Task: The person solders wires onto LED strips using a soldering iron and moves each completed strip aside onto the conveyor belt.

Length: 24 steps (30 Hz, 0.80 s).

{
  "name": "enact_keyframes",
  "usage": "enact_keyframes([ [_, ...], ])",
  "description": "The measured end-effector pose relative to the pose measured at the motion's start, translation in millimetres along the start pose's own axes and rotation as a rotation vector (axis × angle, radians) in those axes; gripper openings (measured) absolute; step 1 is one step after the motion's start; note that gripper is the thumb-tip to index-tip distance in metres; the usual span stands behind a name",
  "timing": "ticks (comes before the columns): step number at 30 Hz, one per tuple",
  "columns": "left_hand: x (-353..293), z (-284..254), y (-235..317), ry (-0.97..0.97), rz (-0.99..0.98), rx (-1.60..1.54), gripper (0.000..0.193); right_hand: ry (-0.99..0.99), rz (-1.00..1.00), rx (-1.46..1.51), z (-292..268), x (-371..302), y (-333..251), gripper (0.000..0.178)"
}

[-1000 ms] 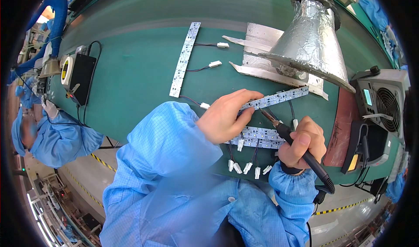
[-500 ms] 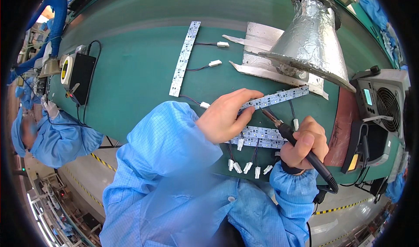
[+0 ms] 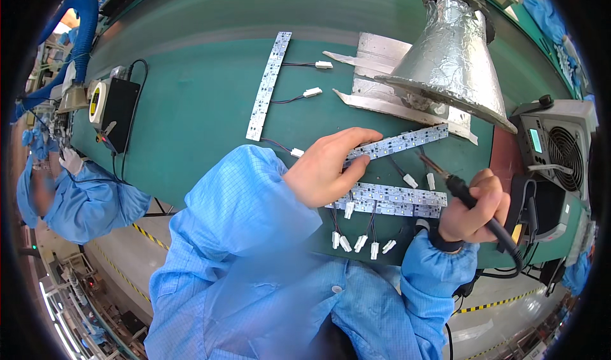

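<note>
My left hand (image 3: pixel 331 168) grips the left end of a narrow LED circuit board strip (image 3: pixel 407 143) between thumb and fingers, tilted up to the right. Thin dark wires with white connectors (image 3: pixel 410 180) hang from its lower edge. In my right hand (image 3: pixel 474 210) is a black-handled soldering iron (image 3: pixel 463 191), closed in the fingers. Its tip points up and left, close below the strip's right part; whether it touches a wire I cannot tell. Nearer me lies a group of similar strips (image 3: pixel 388 200), their white connectors (image 3: pixel 360 243) toward me. Another strip (image 3: pixel 268 86) lies alone at the far left.
A foil-covered fume hood (image 3: pixel 449 61) hangs over a foil-covered holder (image 3: pixel 375 93) at the back right. A grey unit with a fan (image 3: pixel 554 144) stands at the right edge. On the left are a black box (image 3: pixel 116 112) and a co-worker in blue (image 3: pixel 95 198).
My right hand has moved right with the soldering iron, whose tip shifted right along the strip. A second connector now shows below the held strip. My left hand has hardly moved.
</note>
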<state>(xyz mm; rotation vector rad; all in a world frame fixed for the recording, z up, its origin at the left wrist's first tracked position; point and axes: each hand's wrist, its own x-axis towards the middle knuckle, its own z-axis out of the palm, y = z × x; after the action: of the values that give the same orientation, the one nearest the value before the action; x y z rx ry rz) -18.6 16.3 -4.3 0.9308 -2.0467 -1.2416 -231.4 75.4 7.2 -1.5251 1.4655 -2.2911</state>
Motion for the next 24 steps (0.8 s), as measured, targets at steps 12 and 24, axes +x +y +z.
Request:
enact_keyframes([
  [12, 0.6, -1.0, 3.7, -0.03, 0.066, 0.041, 0.04, 0.002, 0.027, -0.11, 0.3, 4.7, 10.9, 0.035],
  [24, 0.8, 0.2, 5.8, -0.03, 0.035, 0.048, 0.039, -0.027, 0.105, -0.097, -0.3, 0.2, 7.6, 0.034],
])
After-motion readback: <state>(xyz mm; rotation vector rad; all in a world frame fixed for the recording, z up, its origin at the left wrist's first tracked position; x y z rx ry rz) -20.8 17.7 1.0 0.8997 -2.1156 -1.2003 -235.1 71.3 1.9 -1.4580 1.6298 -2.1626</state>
